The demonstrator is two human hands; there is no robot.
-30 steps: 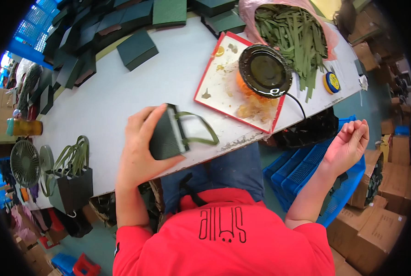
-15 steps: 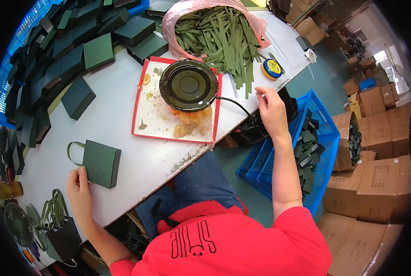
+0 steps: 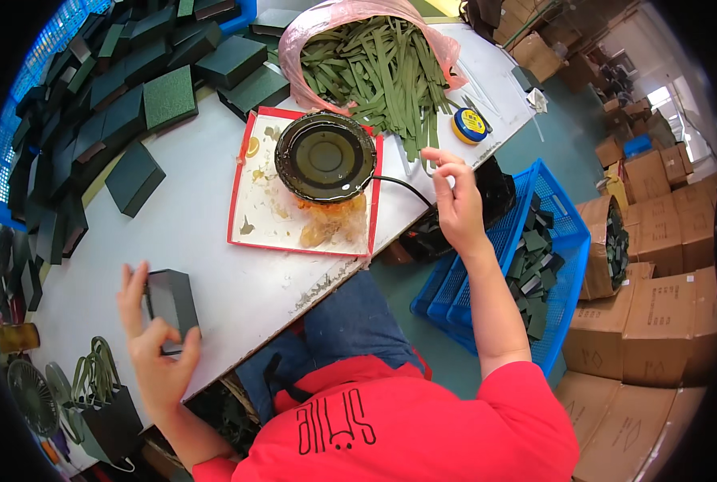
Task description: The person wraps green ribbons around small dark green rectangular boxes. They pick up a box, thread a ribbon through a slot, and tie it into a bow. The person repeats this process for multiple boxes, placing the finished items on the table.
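Note:
On the left part of the table is a dark green box (image 3: 175,305), turned so that a greyish face shows. My left hand (image 3: 156,349) is at its near left side, some fingers raised and apart, thumb and forefinger beside its near edge. Whether they touch it I cannot make out. My right hand (image 3: 459,205) hovers by the table's right edge, fingers bent and apart, with nothing visible in them. Closest to it are loose ends of green ribbon strips (image 3: 387,68), which spill from a pink plastic bag (image 3: 293,52).
A dark round pot (image 3: 326,157) with a cord stands on a red-rimmed tray (image 3: 250,225). Several green boxes (image 3: 170,96) are heaped at the left. A blue and yellow tin (image 3: 469,126) is right of the ribbons; blue crates (image 3: 563,321) stand beside the table.
The box has been turned over and its ribbon loop no longer shows. My left hand's fingers have spread. My right hand has shifted slightly left, toward the ribbon ends.

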